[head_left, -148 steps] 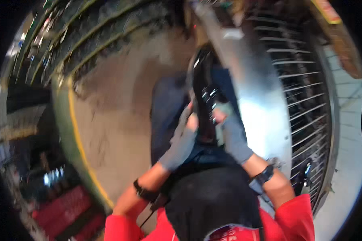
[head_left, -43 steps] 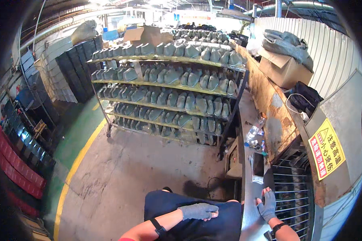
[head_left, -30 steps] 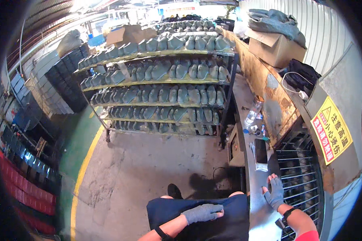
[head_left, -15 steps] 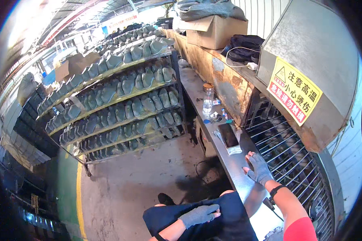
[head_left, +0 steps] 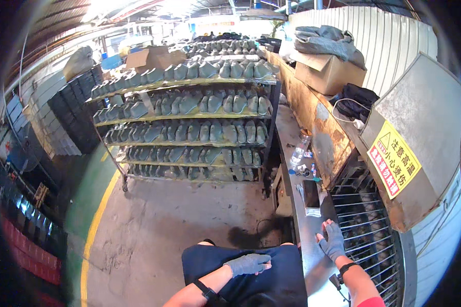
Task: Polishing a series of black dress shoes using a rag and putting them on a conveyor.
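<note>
My left hand (head_left: 247, 265), in a grey fingerless glove, rests on the dark blue cloth (head_left: 215, 256) over my lap. Its fingers lie close together and hold nothing that I can see. On the narrow metal bench (head_left: 312, 248) at my right lies my right hand (head_left: 333, 241), gloved alike, its thumb and fingers apart and nothing in them. Just beyond its fingertips a dark phone (head_left: 312, 194) lies on something white. Farther along the bench stand a clear bottle (head_left: 298, 153) with a brown cap and several small items.
A wheeled rack (head_left: 189, 135) ahead carries rows of grey shoe-shaped pieces. Metal bars (head_left: 366, 225) run beside the bench, under a grey hood (head_left: 420, 123) with a yellow warning label. A cardboard box (head_left: 328, 74) sits on the wooden ledge. A yellow floor line (head_left: 98, 220) runs at left.
My view has swung to the left and up, so the rack and bench sit farther right in it. Both hands stay where they rest, on my lap and on the bench.
</note>
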{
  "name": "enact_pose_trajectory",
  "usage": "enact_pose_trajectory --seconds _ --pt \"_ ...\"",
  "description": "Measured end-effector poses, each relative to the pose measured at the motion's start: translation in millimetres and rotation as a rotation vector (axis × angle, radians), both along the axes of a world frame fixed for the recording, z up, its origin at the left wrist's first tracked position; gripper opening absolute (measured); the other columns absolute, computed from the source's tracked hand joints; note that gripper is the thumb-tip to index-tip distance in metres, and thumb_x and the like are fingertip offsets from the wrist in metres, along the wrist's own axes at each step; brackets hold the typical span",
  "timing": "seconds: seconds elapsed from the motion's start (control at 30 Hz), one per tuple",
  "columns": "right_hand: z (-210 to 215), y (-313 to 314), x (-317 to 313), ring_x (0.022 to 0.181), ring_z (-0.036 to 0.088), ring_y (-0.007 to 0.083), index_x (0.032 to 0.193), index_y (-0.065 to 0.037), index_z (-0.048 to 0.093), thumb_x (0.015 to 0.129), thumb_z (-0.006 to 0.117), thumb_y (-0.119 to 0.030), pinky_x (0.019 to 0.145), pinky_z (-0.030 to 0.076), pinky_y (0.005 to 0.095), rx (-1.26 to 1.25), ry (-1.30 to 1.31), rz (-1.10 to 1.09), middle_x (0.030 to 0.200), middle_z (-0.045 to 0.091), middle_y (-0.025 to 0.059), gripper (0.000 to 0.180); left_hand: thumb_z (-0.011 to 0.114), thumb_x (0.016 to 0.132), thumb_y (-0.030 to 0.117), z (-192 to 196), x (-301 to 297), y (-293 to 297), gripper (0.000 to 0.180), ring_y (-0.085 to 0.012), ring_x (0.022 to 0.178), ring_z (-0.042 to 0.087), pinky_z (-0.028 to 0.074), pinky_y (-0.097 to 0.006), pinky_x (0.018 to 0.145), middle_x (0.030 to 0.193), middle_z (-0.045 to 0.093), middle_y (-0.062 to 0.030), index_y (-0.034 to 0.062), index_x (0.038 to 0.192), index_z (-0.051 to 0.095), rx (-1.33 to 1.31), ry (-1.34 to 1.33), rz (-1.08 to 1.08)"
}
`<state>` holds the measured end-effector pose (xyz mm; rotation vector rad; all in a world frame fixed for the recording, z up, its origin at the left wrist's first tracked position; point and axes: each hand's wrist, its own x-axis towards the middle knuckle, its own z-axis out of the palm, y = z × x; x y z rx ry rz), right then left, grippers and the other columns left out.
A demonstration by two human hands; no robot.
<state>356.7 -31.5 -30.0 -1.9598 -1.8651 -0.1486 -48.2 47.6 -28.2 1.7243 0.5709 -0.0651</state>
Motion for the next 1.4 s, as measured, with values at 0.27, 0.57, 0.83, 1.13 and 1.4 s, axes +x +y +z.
enact_pose_trajectory --seconds 0.27,0.57,0.83,1.13,1.4 --pt "5 -3 2 0.143 0.052 0.0436 0.144 -0.002 0.061 0.091 0.077 -0.035 0.123 0.04 0.0497 0.034 0.016 -0.045 0.151 0.059 0.0244 0.064 0.058 0.11 0.034 13 9 -13 0.026 -0.0182 0.075 0.066 0.058 -0.037 0.074 0.087 0.067 -0.0058 0.0083 0.111 0.062 0.092 0.0 -0.011" --pt "7 -7 0 0.143 0.052 0.0435 0.143 -0.002 0.061 0.091 0.077 -0.034 0.123 0.04 0.0492 0.006 0.019 -0.062 0.151 0.059 0.0246 0.063 0.058 0.11 0.03 3 8 -10 0.022 -0.0153 0.078 0.064 0.057 -0.034 0.074 0.089 0.065 -0.0048 0.0085 0.11 0.061 0.011 0.006 0.003" --pt "9 -2 -3 0.141 0.053 0.0442 0.142 -0.002 0.061 0.09 0.077 -0.03 0.122 0.041 0.0496 0.013 0.022 -0.048 0.15 0.059 0.0249 0.061 0.056 0.11 0.032 10 0 -4 0.024 -0.0147 0.075 0.063 0.056 -0.034 0.073 0.087 0.065 -0.0045 0.009 0.111 0.063 0.011 -0.041 0.026" --pt "4 0 1 0.145 0.051 0.0425 0.143 -0.002 0.062 0.091 0.077 -0.035 0.125 0.038 0.049 -0.044 0.052 -0.069 0.154 0.057 0.0236 0.063 0.055 0.112 0.036 13 2 -1 0.03 -0.0152 0.075 0.064 0.056 -0.035 0.072 0.088 0.067 -0.0051 0.008 0.115 0.064 0.011 -0.002 0.002" --pt "8 -3 -2 0.145 0.051 0.0419 0.143 -0.003 0.063 0.091 0.077 -0.035 0.125 0.038 0.048 -0.029 0.045 -0.083 0.154 0.057 0.0235 0.062 0.054 0.112 0.039 11 3 1 0.032 -0.015 0.075 0.065 0.057 -0.033 0.072 0.088 0.067 -0.0051 0.0083 0.116 0.063 -0.035 -0.003 0.001"
